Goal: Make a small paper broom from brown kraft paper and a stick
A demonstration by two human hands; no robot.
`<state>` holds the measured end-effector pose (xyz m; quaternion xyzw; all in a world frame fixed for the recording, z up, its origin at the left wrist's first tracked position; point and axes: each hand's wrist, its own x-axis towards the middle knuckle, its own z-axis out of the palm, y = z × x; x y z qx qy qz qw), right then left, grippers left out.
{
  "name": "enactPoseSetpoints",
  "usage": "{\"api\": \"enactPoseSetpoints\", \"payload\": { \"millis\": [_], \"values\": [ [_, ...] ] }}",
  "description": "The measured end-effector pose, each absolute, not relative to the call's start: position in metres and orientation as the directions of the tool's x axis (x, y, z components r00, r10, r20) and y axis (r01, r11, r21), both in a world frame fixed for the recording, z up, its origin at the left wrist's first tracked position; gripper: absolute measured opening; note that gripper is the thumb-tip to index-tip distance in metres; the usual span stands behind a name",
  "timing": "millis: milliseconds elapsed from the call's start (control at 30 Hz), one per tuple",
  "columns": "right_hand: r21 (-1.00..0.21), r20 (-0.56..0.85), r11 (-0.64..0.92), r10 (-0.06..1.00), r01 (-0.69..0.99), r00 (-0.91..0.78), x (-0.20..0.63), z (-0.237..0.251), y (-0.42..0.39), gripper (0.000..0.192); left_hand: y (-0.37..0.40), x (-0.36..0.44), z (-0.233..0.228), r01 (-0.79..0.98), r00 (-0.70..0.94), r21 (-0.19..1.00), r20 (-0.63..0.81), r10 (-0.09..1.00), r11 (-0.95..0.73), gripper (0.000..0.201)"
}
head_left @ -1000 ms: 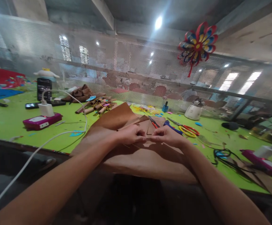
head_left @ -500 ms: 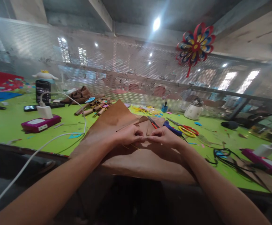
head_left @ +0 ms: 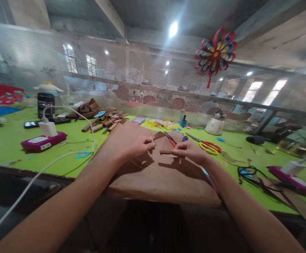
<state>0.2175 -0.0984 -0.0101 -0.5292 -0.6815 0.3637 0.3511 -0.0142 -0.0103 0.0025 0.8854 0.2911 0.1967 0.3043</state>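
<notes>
My right hand (head_left: 189,151) pinches a short brown strip (head_left: 165,152), whose free end points left toward my other hand. My left hand (head_left: 145,144) is closed, its fingers curled together just left of that strip and apart from it. Whatever its fingertips may hold is hidden. Both hands are above a large sheet of brown paper (head_left: 153,186) that hangs over the table's front edge. Thin yellow threads (head_left: 144,163) lie on the paper below my left hand. Just beyond the hands are red-handled pliers (head_left: 171,139) and a folded brown piece (head_left: 159,135).
Scissors with red and yellow handles (head_left: 208,147) lie right of the paper. Rolled brown tubes (head_left: 104,123) pile up at back left. A white cable (head_left: 51,162) runs from a magenta power strip (head_left: 44,141). Black cord (head_left: 250,175) lies at right, and a white bottle (head_left: 215,124) stands behind.
My hands, fingertips together before, have moved apart. The brown strip now shows in my right hand. My left hand has shifted left and up, and the view has turned slightly.
</notes>
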Motion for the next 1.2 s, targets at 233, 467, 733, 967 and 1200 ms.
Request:
{"api": "enactPoseSetpoints", "payload": {
  "millis": [233, 467, 733, 967, 1200],
  "values": [
    [-0.836, 0.107, 0.207, 0.970, 0.508, -0.219, 0.202, -0.017, -0.096, 0.038, -0.025, -0.005, -0.003, 0.266, 0.853, 0.763, 0.098, 0.512, -0.589, 0.031],
    [-0.932, 0.282, 0.291, 0.957, 0.214, -0.071, 0.211, -0.006, -0.101, 0.031, -0.021, -0.013, 0.000, 0.115, 0.849, 0.942, 0.071, 0.523, -0.315, 0.031],
    [-0.861, 0.382, 0.471, 0.848, 0.193, -0.367, 0.190, 0.001, -0.114, 0.013, -0.034, -0.012, -0.001, 0.107, 0.949, 0.987, -0.066, 0.307, -0.118, 0.030],
    [-0.745, 0.212, 0.429, 0.878, 0.511, -0.428, 0.193, 0.001, -0.112, 0.024, -0.026, -0.008, -0.001, 0.119, 0.830, 0.964, 0.035, 0.557, -0.239, 0.034],
    [-0.502, 0.091, 0.410, 0.900, 0.761, -0.426, 0.187, -0.015, -0.103, 0.025, -0.027, -0.003, -0.010, 0.318, 0.858, 0.736, 0.045, 0.512, -0.598, 0.024]
  ]
}}
